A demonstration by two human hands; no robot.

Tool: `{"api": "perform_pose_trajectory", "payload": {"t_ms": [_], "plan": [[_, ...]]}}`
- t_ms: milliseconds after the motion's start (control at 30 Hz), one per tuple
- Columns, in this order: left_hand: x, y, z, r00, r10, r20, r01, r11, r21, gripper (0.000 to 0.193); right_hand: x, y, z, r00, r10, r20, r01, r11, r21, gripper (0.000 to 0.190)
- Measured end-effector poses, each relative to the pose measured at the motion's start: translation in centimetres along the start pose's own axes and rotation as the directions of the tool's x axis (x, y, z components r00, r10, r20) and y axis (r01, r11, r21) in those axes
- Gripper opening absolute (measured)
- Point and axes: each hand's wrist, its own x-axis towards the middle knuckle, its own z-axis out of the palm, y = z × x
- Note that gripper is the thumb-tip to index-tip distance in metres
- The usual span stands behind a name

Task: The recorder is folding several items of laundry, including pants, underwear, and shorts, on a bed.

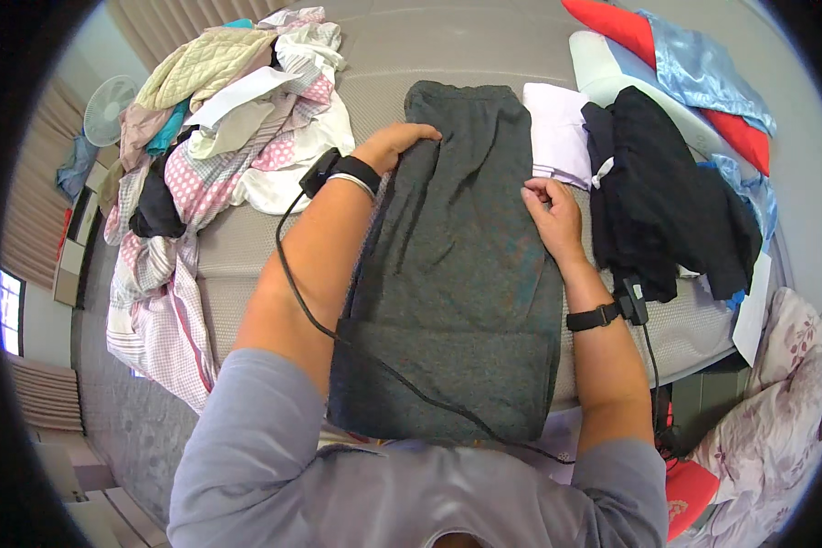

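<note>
A dark grey cloth garment (472,274) with a gathered waistband at its far end lies lengthwise on the mattress (377,41) before me. My left hand (407,140) rests at its upper left edge, fingertips on the fabric; whether they pinch it I cannot tell. At the right edge, my right hand (553,212) is half curled, thumb and forefinger close together near the cloth. Just beyond it lies a folded pale lilac cloth (558,137). Black clothing (664,192) is heaped to the right of that. A black cable crosses the lower part of the grey garment.
A tangled heap of clothes and sheets (226,137) covers the mattress's left side. At the far right are a white pillow (592,61), red cloth and a blue satin cloth (705,61). Floral bedding (774,425) is bunched at the lower right. A white fan (109,109) stands at the left.
</note>
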Motion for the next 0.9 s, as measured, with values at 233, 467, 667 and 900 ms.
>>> {"api": "perform_pose_trajectory", "payload": {"t_ms": [233,467,667,900], "plan": [[-1.9,-0.2,-3.8,0.809,0.478,-0.342,-0.396,0.873,0.284,0.046,-0.1,-1.3,-0.5,0.99,-0.108,0.092,0.121,0.982,-0.145,0.042],[-3.2,0.2,-3.1,0.901,0.325,-0.286,-0.294,0.944,0.146,0.079,-0.1,0.1,-0.1,0.987,-0.135,0.091,0.144,0.985,-0.096,0.039],[-7.1,-2.9,-2.8,0.924,0.34,-0.177,-0.278,0.912,0.3,0.102,-0.3,-0.7,-0.8,0.983,-0.093,0.158,0.118,0.981,-0.153,0.035],[-7.6,-5.6,-4.3,0.552,0.829,-0.095,-0.379,0.35,0.857,0.072,-0.2,0.4,0.1,0.998,-0.032,0.06,0.035,0.998,-0.049,0.02]]}}
